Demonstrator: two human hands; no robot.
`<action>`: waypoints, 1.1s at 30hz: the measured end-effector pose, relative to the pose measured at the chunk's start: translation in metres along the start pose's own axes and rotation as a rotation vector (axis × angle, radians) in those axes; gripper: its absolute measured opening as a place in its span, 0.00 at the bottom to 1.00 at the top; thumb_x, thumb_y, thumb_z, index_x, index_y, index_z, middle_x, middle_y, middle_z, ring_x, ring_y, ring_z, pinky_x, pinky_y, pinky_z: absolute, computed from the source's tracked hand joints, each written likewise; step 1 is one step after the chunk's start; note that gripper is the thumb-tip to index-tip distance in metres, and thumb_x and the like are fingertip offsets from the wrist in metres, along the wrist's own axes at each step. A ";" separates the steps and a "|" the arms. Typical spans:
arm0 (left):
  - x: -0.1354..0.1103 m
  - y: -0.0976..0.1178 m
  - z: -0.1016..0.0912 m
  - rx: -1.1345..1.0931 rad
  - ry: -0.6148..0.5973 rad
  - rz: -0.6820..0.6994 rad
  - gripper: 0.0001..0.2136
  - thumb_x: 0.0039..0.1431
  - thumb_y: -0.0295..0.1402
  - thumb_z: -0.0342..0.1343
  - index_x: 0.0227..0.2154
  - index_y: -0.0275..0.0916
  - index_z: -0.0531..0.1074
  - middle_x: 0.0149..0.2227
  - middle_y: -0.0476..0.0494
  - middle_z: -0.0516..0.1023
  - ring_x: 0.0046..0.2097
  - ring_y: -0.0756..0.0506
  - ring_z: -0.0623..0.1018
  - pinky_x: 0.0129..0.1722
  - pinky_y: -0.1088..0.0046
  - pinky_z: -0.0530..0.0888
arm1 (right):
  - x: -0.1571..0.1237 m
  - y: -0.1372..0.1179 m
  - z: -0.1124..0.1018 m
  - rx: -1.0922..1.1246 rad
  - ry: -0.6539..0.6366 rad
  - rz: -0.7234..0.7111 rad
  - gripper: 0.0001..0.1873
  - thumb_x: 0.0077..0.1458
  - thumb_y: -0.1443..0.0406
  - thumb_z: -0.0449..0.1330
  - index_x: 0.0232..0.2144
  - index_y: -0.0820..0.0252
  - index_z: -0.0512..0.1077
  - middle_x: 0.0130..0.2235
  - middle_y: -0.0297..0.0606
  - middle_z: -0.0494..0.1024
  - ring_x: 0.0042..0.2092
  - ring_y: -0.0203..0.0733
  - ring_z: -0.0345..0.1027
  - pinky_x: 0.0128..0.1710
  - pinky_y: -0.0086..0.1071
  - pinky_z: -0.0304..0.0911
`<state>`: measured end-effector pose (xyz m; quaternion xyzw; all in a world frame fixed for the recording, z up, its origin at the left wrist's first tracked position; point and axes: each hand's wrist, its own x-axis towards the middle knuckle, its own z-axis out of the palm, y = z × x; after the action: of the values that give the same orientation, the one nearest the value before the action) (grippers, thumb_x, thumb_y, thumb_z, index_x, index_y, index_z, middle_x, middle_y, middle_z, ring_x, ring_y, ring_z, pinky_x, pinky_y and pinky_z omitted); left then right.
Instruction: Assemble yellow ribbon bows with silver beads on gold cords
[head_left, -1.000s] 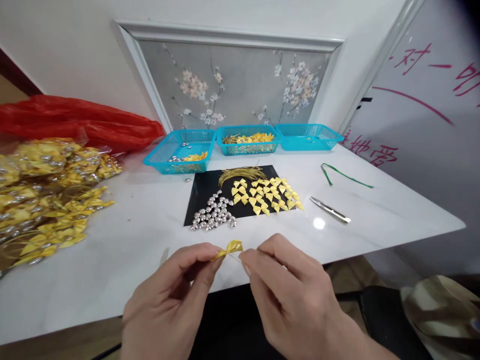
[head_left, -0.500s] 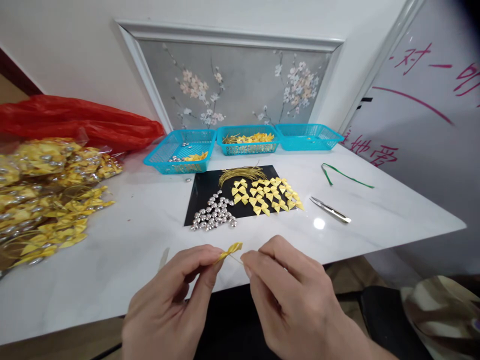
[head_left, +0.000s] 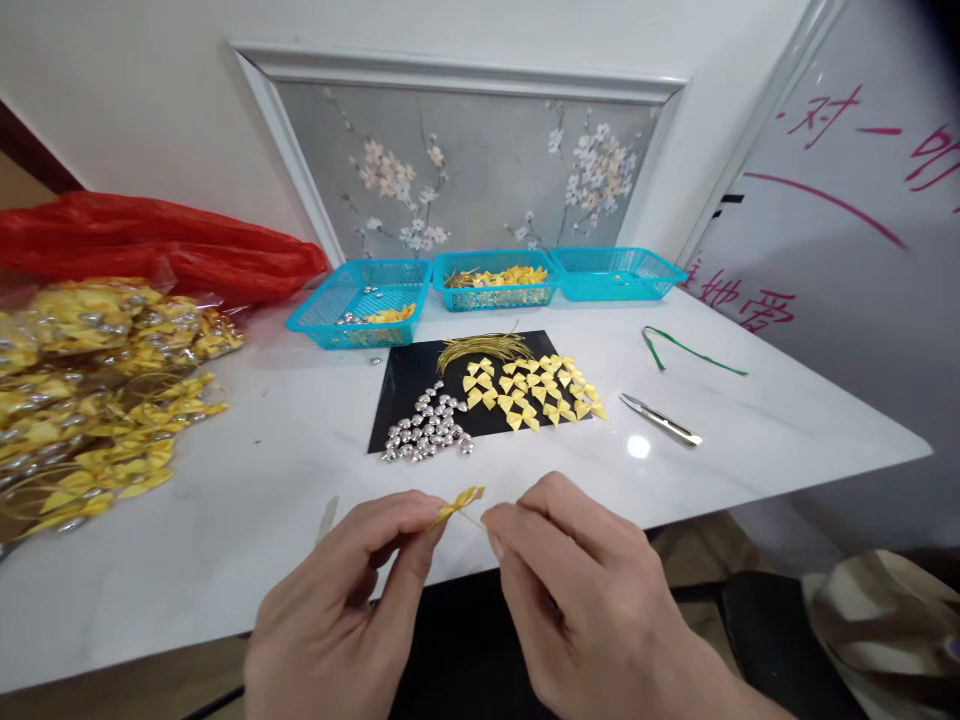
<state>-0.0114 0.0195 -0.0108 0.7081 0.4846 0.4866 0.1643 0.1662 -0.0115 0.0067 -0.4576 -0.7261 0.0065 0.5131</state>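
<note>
Between thumb and forefinger, my left hand (head_left: pixel 360 590) pinches a yellow ribbon bow (head_left: pixel 463 497) just over the table's front edge. A thin gold cord (head_left: pixel 472 520) runs from the bow to the closed fingertips of my right hand (head_left: pixel 577 580), which grip its end. Beyond my hands lies a black mat (head_left: pixel 405 378). Silver heart-like beads (head_left: pixel 427 430) are heaped on its left part. Rows of yellow bows (head_left: pixel 529 390) cover its right part, and a bundle of gold cords (head_left: pixel 484 348) lies along its back.
Three blue baskets stand at the back: the left basket (head_left: pixel 315 318), middle basket (head_left: pixel 499 298) and right basket (head_left: pixel 619 290). Tweezer-like snips (head_left: pixel 660 420) and a green cord (head_left: pixel 694 352) lie at right. Bagged yellow bows (head_left: pixel 97 400) and a red bag (head_left: pixel 150 240) fill the left.
</note>
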 end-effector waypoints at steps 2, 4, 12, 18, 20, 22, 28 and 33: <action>0.001 0.001 0.000 0.011 0.004 0.006 0.04 0.63 0.35 0.63 0.39 0.53 0.80 0.39 0.57 0.85 0.38 0.49 0.83 0.38 0.79 0.78 | 0.000 0.000 0.000 0.001 0.006 -0.001 0.14 0.58 0.80 0.55 0.30 0.69 0.78 0.27 0.40 0.70 0.24 0.37 0.60 0.22 0.31 0.62; 0.001 0.001 0.000 0.016 0.009 0.012 0.04 0.63 0.35 0.63 0.38 0.53 0.80 0.38 0.57 0.86 0.37 0.50 0.83 0.38 0.79 0.79 | 0.000 -0.001 0.000 0.000 0.018 -0.002 0.13 0.58 0.80 0.55 0.31 0.70 0.79 0.27 0.41 0.70 0.24 0.38 0.60 0.22 0.31 0.62; 0.001 0.002 0.001 -0.011 -0.006 0.018 0.05 0.63 0.33 0.63 0.39 0.53 0.79 0.38 0.58 0.85 0.38 0.51 0.83 0.39 0.81 0.78 | 0.001 0.000 0.000 -0.006 -0.018 0.008 0.14 0.59 0.79 0.54 0.30 0.69 0.78 0.26 0.40 0.69 0.24 0.37 0.60 0.22 0.31 0.64; -0.003 0.001 0.000 -0.025 -0.005 0.026 0.07 0.64 0.31 0.62 0.39 0.53 0.79 0.40 0.57 0.85 0.39 0.49 0.83 0.42 0.78 0.78 | 0.001 -0.001 0.000 0.020 -0.034 0.026 0.15 0.59 0.79 0.53 0.27 0.65 0.75 0.27 0.40 0.70 0.24 0.37 0.61 0.22 0.30 0.63; -0.003 0.001 0.000 -0.035 0.000 0.031 0.07 0.63 0.31 0.63 0.39 0.54 0.80 0.39 0.58 0.85 0.39 0.49 0.83 0.42 0.78 0.79 | 0.000 -0.001 -0.001 0.032 -0.037 0.037 0.14 0.59 0.79 0.54 0.26 0.65 0.74 0.27 0.40 0.70 0.24 0.37 0.62 0.23 0.30 0.63; -0.001 0.000 0.001 -0.047 -0.011 0.020 0.07 0.63 0.30 0.63 0.38 0.54 0.80 0.39 0.59 0.85 0.38 0.50 0.83 0.42 0.80 0.79 | -0.001 -0.001 0.000 0.041 -0.039 0.045 0.14 0.59 0.79 0.54 0.27 0.64 0.74 0.28 0.39 0.70 0.24 0.37 0.62 0.23 0.29 0.63; 0.001 -0.001 0.001 -0.070 -0.028 -0.032 0.04 0.61 0.33 0.64 0.35 0.53 0.80 0.37 0.59 0.86 0.37 0.51 0.85 0.39 0.84 0.80 | -0.001 0.000 0.004 0.076 -0.056 0.084 0.14 0.60 0.77 0.52 0.29 0.65 0.74 0.27 0.38 0.68 0.24 0.37 0.61 0.23 0.31 0.60; 0.003 0.004 0.003 -0.138 -0.013 -0.136 0.03 0.58 0.34 0.67 0.33 0.51 0.81 0.35 0.56 0.87 0.35 0.50 0.86 0.37 0.85 0.81 | -0.001 -0.001 0.007 0.123 -0.016 0.096 0.12 0.62 0.76 0.52 0.31 0.66 0.75 0.27 0.37 0.67 0.24 0.36 0.60 0.22 0.30 0.58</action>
<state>-0.0072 0.0210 -0.0080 0.6638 0.4958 0.5019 0.2483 0.1603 -0.0092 0.0035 -0.4593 -0.7058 0.0795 0.5334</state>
